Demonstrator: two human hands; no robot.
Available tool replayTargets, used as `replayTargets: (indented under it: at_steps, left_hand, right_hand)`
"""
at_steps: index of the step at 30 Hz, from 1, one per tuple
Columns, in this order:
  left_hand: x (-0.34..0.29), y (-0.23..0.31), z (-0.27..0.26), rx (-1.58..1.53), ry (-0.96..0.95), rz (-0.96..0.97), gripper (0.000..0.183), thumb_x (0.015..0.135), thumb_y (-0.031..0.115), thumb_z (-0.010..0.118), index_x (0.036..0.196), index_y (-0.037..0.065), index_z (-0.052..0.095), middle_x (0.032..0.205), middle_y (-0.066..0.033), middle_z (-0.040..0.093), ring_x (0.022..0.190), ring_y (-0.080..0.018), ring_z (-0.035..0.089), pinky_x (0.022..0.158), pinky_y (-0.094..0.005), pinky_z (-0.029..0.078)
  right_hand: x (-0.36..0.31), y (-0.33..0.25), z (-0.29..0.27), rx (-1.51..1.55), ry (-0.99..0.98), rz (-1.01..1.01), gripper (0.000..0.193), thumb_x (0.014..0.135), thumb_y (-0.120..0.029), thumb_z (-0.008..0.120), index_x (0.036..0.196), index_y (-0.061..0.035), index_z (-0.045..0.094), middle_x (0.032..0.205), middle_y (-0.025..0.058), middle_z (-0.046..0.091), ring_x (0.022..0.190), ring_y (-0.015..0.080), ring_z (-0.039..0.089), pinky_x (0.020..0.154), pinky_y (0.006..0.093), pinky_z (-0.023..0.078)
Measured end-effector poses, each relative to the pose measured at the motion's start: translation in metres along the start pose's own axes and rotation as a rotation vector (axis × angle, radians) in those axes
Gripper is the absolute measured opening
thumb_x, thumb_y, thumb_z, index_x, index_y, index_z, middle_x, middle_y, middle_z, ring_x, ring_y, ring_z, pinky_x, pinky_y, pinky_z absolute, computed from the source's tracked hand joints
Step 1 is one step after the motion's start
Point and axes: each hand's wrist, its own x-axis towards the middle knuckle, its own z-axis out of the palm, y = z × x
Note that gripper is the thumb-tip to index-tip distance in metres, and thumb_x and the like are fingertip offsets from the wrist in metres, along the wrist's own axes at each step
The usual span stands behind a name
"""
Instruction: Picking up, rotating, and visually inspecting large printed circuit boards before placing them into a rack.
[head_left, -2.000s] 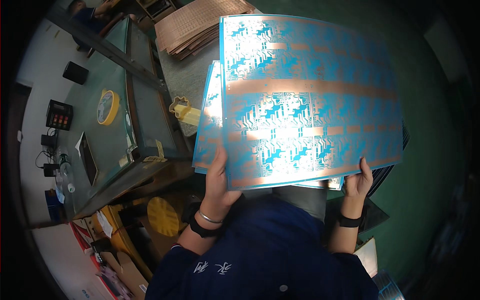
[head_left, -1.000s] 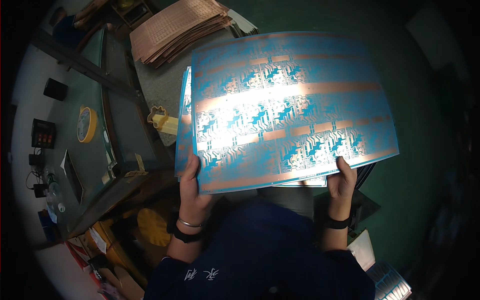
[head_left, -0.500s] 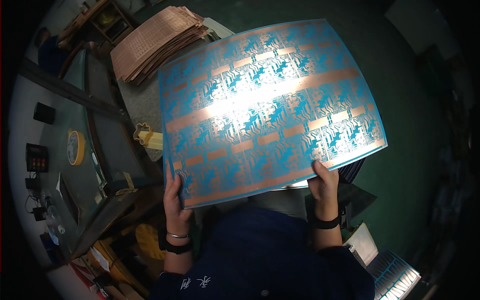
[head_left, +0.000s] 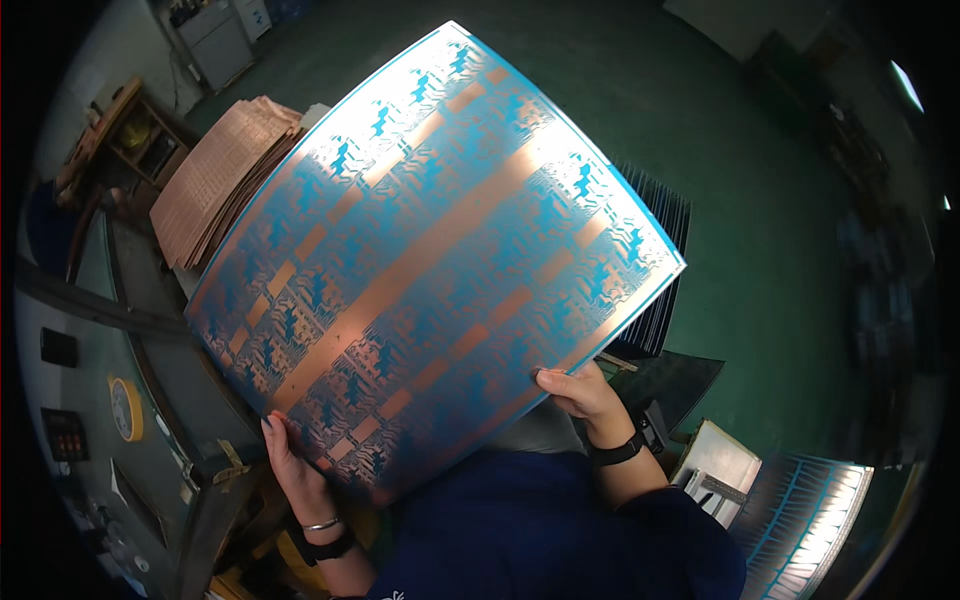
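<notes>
A large circuit board panel, copper with a blue printed circuit pattern, is held up in front of me, tilted with one corner pointing far away. Bright glare covers its far and right corners. My left hand grips the panel's near left edge, thumb on the face and the other fingers hidden behind it. At the near right edge my right hand clasps the panel, its thumb pressed over the rim and its fingers underneath.
Copper sheets are stacked at the far left. A yellow tape roll is on the glass-topped bench at left. Behind the panel on the right stands a rack of dark panels. Another blue-patterned panel lies at lower right.
The panel has turned counterclockwise, its right side swinging up and away. My left hand has moved down and left with its edge; my right hand has shifted left and slightly lower. The view has shifted too.
</notes>
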Motion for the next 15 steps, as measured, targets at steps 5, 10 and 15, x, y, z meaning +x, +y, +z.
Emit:
replayTargets:
  at_steps: [5, 10, 15]
  left_hand:
    - [0.0, -0.002, 0.003, 0.015, 0.055, 0.098, 0.009, 0.093, 0.018, 0.051, 0.096, 0.011, 0.055, 0.085, 0.0063, 0.055, 0.078, -0.0018, 0.053, 0.071, -0.0179, 0.044]
    - [-0.005, -0.003, 0.003, 0.023, 0.079, 0.146, 0.021, 0.094, 0.022, 0.049, 0.108, 0.007, 0.051, 0.096, 0.0023, 0.054, 0.088, -0.0088, 0.054, 0.08, -0.025, 0.044]
    - [0.004, -0.014, -0.014, -0.151, -0.052, 0.037, 0.032, 0.094, 0.029, 0.047, 0.117, 0.006, 0.049, 0.112, -0.0033, 0.053, 0.102, -0.0163, 0.052, 0.089, -0.0324, 0.043]
  right_hand:
    - [0.002, 0.001, -0.004, -0.021, 0.052, 0.068, 0.044, 0.084, -0.006, 0.061, 0.124, -0.0009, 0.043, 0.11, 0.0087, 0.055, 0.101, 0.0169, 0.054, 0.084, 0.0298, 0.045]
    - [-0.002, 0.003, -0.01, -0.003, 0.001, 0.087, 0.045, 0.083, -0.003, 0.06, 0.124, 0.0004, 0.042, 0.109, 0.0101, 0.056, 0.098, 0.0178, 0.056, 0.082, 0.0306, 0.047]
    - [-0.002, 0.002, 0.003, 0.151, 0.057, 0.082, 0.045, 0.082, 0.0, 0.059, 0.124, 0.002, 0.041, 0.115, 0.0153, 0.054, 0.104, 0.023, 0.056, 0.087, 0.036, 0.047]
